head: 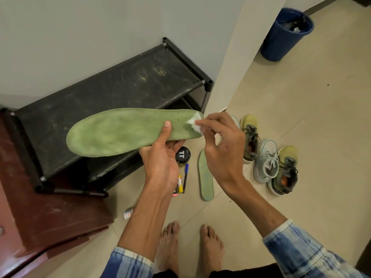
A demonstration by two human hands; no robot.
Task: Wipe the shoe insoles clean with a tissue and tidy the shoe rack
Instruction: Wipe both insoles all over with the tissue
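Mid-frame, my left hand [160, 157] grips the green foam insole [120, 133], likely light and bendy, near mid-length; my right hand [222, 149] pinches a crumpled white tissue [195, 122].

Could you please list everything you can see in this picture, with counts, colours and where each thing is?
held insole: one, green, in the left hand
floor insole: one, green, floor beside the shoes
tissue: one, white, at the held insole's right end
shoe rack: one, black, against the wall
shoes: three clear, two olive-yellow, one pale grey, floor right
tin: one, black, floor below the hands
pen: one, blue cap, floor near the tin
yellow tube: one, yellow, beside the pen
bin: one, blue, upper right
cabinet: one, reddish brown, lower left
feet: two, bare, bottom centre
left hand: one, grips the held insole
right hand: one, pinches the tissue
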